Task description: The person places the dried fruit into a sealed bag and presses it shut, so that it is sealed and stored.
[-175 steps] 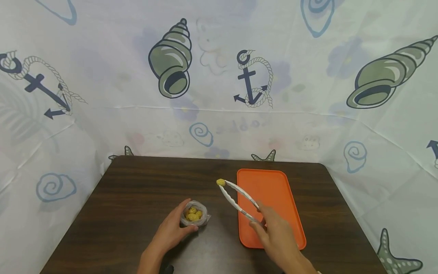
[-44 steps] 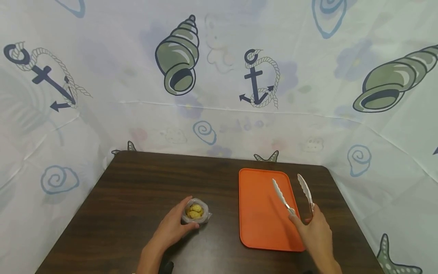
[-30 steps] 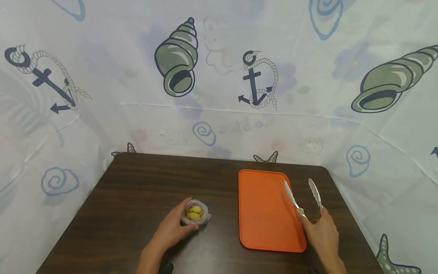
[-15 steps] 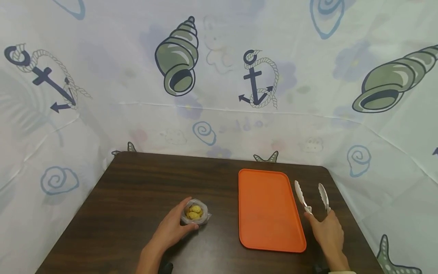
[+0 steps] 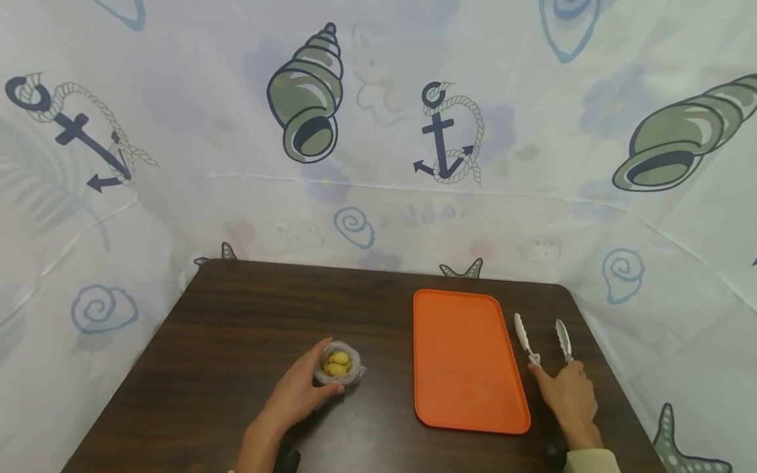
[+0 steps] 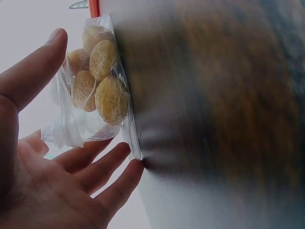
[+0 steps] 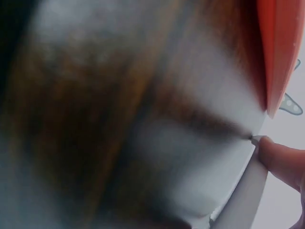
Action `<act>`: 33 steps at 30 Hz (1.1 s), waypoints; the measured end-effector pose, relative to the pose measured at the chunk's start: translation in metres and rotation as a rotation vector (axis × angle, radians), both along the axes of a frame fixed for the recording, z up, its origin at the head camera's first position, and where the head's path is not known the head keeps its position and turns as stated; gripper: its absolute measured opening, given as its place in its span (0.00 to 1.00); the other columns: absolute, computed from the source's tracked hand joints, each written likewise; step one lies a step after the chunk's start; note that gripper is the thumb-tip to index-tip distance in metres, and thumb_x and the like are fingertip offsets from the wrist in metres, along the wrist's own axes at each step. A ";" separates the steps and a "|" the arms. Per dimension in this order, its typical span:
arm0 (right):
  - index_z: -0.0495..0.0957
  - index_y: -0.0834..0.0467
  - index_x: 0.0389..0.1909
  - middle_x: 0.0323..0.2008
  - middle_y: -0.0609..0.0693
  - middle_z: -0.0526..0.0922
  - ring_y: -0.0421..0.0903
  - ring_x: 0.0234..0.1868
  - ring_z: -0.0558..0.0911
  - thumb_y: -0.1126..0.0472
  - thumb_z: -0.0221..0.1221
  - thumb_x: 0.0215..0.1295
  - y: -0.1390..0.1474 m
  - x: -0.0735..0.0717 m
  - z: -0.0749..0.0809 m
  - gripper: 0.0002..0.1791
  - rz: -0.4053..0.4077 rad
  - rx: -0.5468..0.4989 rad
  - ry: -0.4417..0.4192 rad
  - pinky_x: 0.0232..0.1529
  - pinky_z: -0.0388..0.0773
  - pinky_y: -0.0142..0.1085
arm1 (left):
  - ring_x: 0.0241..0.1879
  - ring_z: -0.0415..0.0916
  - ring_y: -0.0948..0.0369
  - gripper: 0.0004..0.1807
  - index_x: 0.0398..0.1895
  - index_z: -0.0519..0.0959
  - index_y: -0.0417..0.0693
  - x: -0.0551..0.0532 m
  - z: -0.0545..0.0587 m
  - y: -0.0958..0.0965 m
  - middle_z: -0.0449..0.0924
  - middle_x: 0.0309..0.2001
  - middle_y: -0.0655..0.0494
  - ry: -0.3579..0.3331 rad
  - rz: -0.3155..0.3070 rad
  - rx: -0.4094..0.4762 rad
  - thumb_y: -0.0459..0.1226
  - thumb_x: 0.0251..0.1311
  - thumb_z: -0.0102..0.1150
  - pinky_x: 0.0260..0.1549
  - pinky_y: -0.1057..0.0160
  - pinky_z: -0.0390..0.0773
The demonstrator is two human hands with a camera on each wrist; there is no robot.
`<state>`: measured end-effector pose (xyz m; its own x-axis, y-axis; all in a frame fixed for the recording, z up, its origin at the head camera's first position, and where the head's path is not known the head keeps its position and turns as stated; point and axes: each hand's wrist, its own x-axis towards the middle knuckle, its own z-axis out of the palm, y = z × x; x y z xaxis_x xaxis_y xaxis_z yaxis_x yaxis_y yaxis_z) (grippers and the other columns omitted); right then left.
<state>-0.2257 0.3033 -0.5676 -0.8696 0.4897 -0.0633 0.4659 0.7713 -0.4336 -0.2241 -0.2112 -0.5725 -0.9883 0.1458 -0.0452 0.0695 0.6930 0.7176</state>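
In the head view my left hand (image 5: 296,397) curves round a small clear plastic bag (image 5: 357,376), thumb on the near side and forefinger on the far side. Several yellow, wrinkled oval pieces (image 5: 336,368) show in its mouth. The left wrist view has the thumb (image 6: 40,71) at one side of the bag (image 6: 69,131) and fingertips at its base. My right hand (image 5: 569,397) holds a pair of tongs (image 5: 522,334) low over the table, right of the tray. Their arms are spread, with nothing between the tips. In the right wrist view the thumb (image 7: 283,160) lies against the tongs (image 7: 240,198).
An orange rectangular tray (image 5: 467,361) lies between the bag and the tongs, with only its bare surface showing. The dark wooden table (image 5: 254,315) ends at the back against a white cloth (image 5: 378,151) printed with shells and anchors.
Earlier the tongs gripped a yellow piece between bag and tray; that piece is gone from them. The right hand has carried the spread tongs rightward past the tray and lower. The left hand stays.
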 end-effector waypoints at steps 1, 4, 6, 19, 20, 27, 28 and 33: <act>0.59 0.82 0.57 0.52 0.85 0.71 0.81 0.50 0.76 0.29 0.61 0.62 0.000 -0.001 0.001 0.56 0.004 0.002 -0.007 0.38 0.76 0.67 | 0.74 0.66 0.42 0.53 0.81 0.58 0.61 0.000 0.000 0.000 0.67 0.76 0.46 0.002 0.000 0.003 0.51 0.54 0.78 0.66 0.33 0.68; 0.58 0.84 0.57 0.52 0.85 0.69 0.82 0.52 0.73 0.30 0.62 0.62 0.001 -0.003 0.002 0.58 0.013 0.002 -0.032 0.41 0.75 0.68 | 0.74 0.66 0.42 0.53 0.81 0.58 0.61 0.000 0.001 0.000 0.67 0.76 0.46 0.003 0.000 0.009 0.51 0.54 0.78 0.66 0.33 0.68; 0.58 0.84 0.57 0.52 0.85 0.68 0.82 0.54 0.72 0.30 0.62 0.62 0.001 -0.004 0.002 0.58 0.013 0.002 -0.045 0.42 0.75 0.68 | 0.74 0.66 0.42 0.53 0.81 0.58 0.62 0.000 0.001 0.000 0.67 0.76 0.45 0.005 0.000 0.009 0.51 0.54 0.78 0.66 0.33 0.69; 0.56 0.81 0.66 0.55 0.86 0.67 0.85 0.56 0.67 0.45 0.67 0.64 -0.039 0.006 0.025 0.50 0.082 0.122 0.181 0.47 0.68 0.74 | 0.74 0.66 0.43 0.53 0.81 0.58 0.61 -0.002 0.002 0.000 0.66 0.76 0.45 0.018 -0.005 -0.003 0.50 0.54 0.78 0.67 0.34 0.68; 0.58 0.80 0.65 0.54 0.84 0.68 0.84 0.56 0.68 0.47 0.67 0.64 -0.044 0.007 0.028 0.47 0.099 0.141 0.223 0.47 0.67 0.74 | 0.74 0.66 0.42 0.53 0.81 0.58 0.61 -0.002 0.002 -0.001 0.67 0.76 0.45 0.019 -0.007 -0.003 0.50 0.54 0.78 0.67 0.34 0.68; 0.55 0.78 0.73 0.63 0.81 0.68 0.81 0.62 0.67 0.50 0.68 0.66 -0.077 0.012 0.054 0.49 0.196 0.143 0.267 0.57 0.65 0.75 | 0.74 0.66 0.42 0.53 0.81 0.58 0.63 0.000 0.003 0.000 0.67 0.76 0.45 0.003 -0.004 -0.003 0.50 0.55 0.78 0.66 0.33 0.69; 0.55 0.78 0.74 0.63 0.81 0.68 0.80 0.63 0.67 0.50 0.68 0.66 -0.082 0.012 0.056 0.50 0.206 0.144 0.266 0.59 0.65 0.74 | 0.74 0.66 0.42 0.53 0.81 0.58 0.63 0.000 0.003 0.000 0.67 0.76 0.45 0.003 -0.003 -0.003 0.50 0.55 0.78 0.66 0.33 0.69; 0.53 0.75 0.76 0.66 0.80 0.67 0.79 0.65 0.67 0.50 0.67 0.67 -0.103 0.015 0.064 0.51 0.240 0.105 0.224 0.62 0.66 0.72 | 0.74 0.66 0.42 0.53 0.81 0.58 0.61 0.000 0.003 0.000 0.67 0.76 0.45 0.011 -0.004 0.002 0.48 0.54 0.78 0.66 0.33 0.69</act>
<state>-0.2112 0.1999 -0.5039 -0.9473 0.2633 0.1825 0.1678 0.8932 -0.4172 -0.2238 -0.2116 -0.5696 -0.9881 0.1498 -0.0343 0.0799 0.6916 0.7178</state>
